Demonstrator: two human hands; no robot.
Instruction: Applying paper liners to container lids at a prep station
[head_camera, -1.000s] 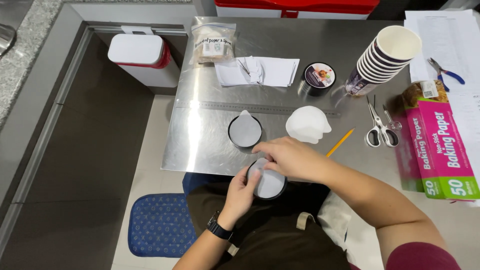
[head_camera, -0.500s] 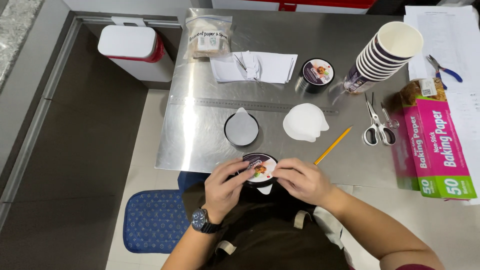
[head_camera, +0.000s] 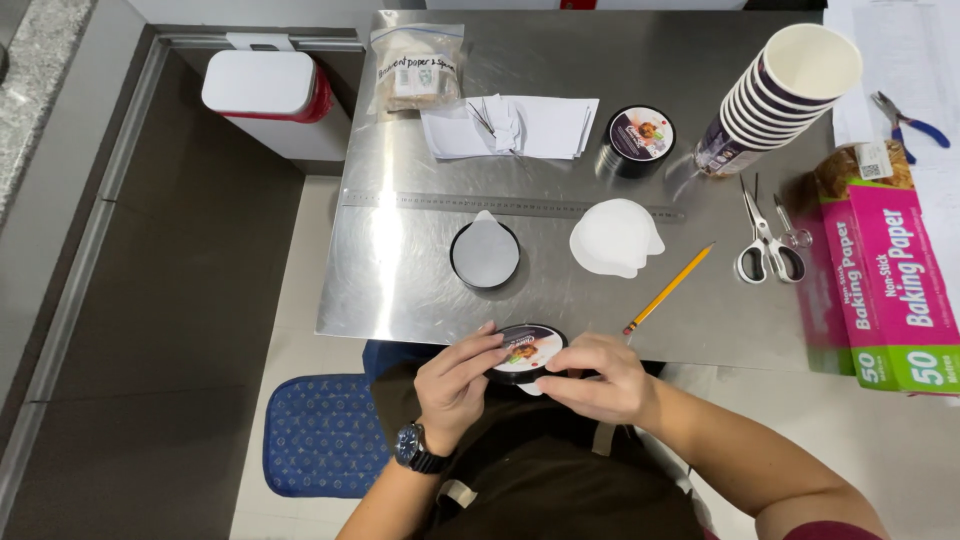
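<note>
Pink-green baking paper box (head_camera: 893, 290) at 3 o'clock; clear labelled zip bag (head_camera: 414, 66) at 11; round picture-labelled lid (head_camera: 640, 136) at 1.

The near left corner of the tabletop (head_camera: 400, 290) is bare. Toward the far edge a steel ruler (head_camera: 510, 205) crosses it; a black round container (head_camera: 485, 254), white paper circles (head_camera: 615, 238) and a pencil (head_camera: 668, 289) stand before it.

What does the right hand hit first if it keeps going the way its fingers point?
The right hand points toward the person's left, already touching the round black lid. Straight on, it would likely meet the left hand gripping the lid's other side.
</note>
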